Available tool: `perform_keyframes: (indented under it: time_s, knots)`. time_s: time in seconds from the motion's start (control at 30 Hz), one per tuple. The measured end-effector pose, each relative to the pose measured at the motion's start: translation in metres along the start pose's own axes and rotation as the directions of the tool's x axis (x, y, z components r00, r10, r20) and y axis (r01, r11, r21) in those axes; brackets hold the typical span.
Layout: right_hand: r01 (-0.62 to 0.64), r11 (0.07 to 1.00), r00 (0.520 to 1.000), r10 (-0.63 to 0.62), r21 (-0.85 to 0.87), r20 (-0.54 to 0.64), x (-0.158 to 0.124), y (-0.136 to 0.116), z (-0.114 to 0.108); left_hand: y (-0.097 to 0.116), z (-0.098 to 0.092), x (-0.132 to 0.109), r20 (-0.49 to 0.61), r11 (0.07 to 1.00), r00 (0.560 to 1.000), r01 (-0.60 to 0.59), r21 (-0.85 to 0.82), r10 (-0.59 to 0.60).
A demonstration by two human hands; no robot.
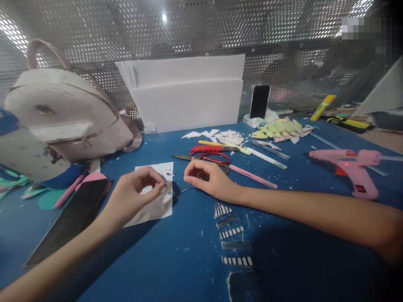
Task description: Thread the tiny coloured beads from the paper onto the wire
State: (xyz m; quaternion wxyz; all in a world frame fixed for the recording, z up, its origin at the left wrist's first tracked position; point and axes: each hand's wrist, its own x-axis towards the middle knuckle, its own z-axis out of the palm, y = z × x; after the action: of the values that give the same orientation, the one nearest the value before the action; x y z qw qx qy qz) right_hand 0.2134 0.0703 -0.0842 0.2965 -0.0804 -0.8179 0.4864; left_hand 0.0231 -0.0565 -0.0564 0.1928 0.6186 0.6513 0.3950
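Observation:
My left hand [136, 189] hovers over a small white sheet of paper [157, 212], thumb and forefinger pinched together. Whatever is between those fingertips is too small to make out. Dark specks lie on the sheet's upper part. To the right, my right hand [211, 181] is also closed in a pinch, its fingers curled, and I cannot tell what it holds. A thin reddish strand [185, 191] lies just below its fingertips. Behind that hand are red-handled scissors [217, 157]. Below it, a column of black-and-white striped pieces [231, 233] and dark strips runs down the blue table [176, 260].
A pink glue gun [352, 161] with a red light stands at right. Pens, including a pink pen [252, 176], and white scraps [229, 137] lie mid-table. A phone [260, 102] leans at the back. On the left are a backpack [69, 109] and a dark flat blade-like piece [67, 220].

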Motion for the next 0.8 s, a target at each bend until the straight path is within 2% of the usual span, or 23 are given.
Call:
perform_keyframes:
  time_s: [0.1, 0.2, 0.37, 0.6, 0.8]
  knots:
    - [0.029, 1.0, 0.999, -0.029, -0.01, 0.024, -0.002, -0.002, 0.0, 0.006, 0.021, -0.008, 0.009, 0.991, 1.0, 0.019, -0.135, -0.018]
    - [0.087, 0.995, 0.995, -0.084, -0.046, 0.056, -0.005, -0.004, 0.0, 0.005, 0.031, -0.019, 0.016, 0.979, 0.998, 0.06, -0.193, -0.058]
    - [0.174, 0.974, 0.981, -0.159, -0.145, 0.112, -0.006, -0.005, 0.001, -0.003, 0.031, -0.031, -0.011, 0.966, 0.994, 0.099, -0.24, -0.104]
    - [0.279, 0.934, 0.949, -0.233, -0.224, 0.211, -0.005, -0.005, 0.002, -0.006, 0.032, -0.03, -0.002, 0.941, 0.992, 0.122, -0.314, -0.129]
    - [0.36, 0.855, 0.924, -0.273, -0.374, 0.268, -0.006, -0.002, 0.005, -0.009, 0.032, -0.03, 0.006, 0.934, 0.991, 0.127, -0.335, -0.132]
